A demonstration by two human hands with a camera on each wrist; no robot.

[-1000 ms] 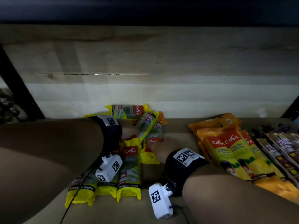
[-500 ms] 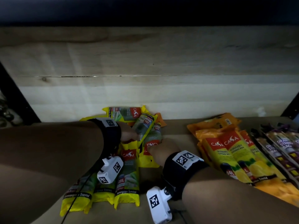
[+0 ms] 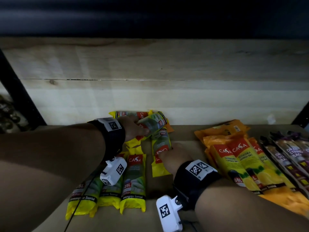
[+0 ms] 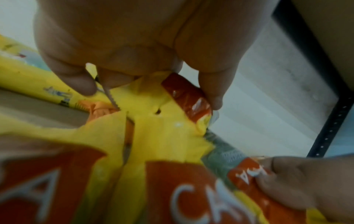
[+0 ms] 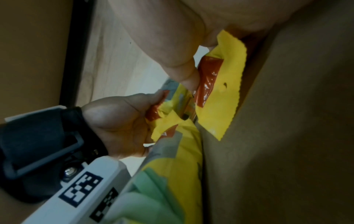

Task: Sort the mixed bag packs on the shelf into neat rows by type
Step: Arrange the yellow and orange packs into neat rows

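Since the earlier frame, the left hand (image 3: pixel 133 127) has lifted one yellow plastic 25L bag pack (image 3: pixel 153 123) off the heap, and the one beneath the right hand (image 3: pixel 173 154) has drawn toward the shelf front, opening a gap beside the row. Left of the fingers lies a row of three yellow lemongrass-scented packs (image 3: pixel 133 180) with red CASA labels, lengthwise on the tan wooden shelf (image 3: pixel 150 218); the left forearm and wrist camera cover the two leftmost in part. The left hand's fingers and thumb are curled round the lifted pack at its red label end, as the left wrist view confirms (image 4: pixel 191 94). Behind it another yellow pack (image 3: pixel 127 113) lies crosswise against the pale wooden back panel (image 3: pixel 167 97). The right hand pinches a second yellow pack (image 3: pixel 160 146) at its label end, thumb on the red patch (image 5: pixel 208 81); its lower half is hidden by the hand. Right of the fingers, well apart, sit orange degradable garbage bag packs (image 3: pixel 237 158), then dark drawstring bag packs (image 3: pixel 291 156), cut off at the frame edge.
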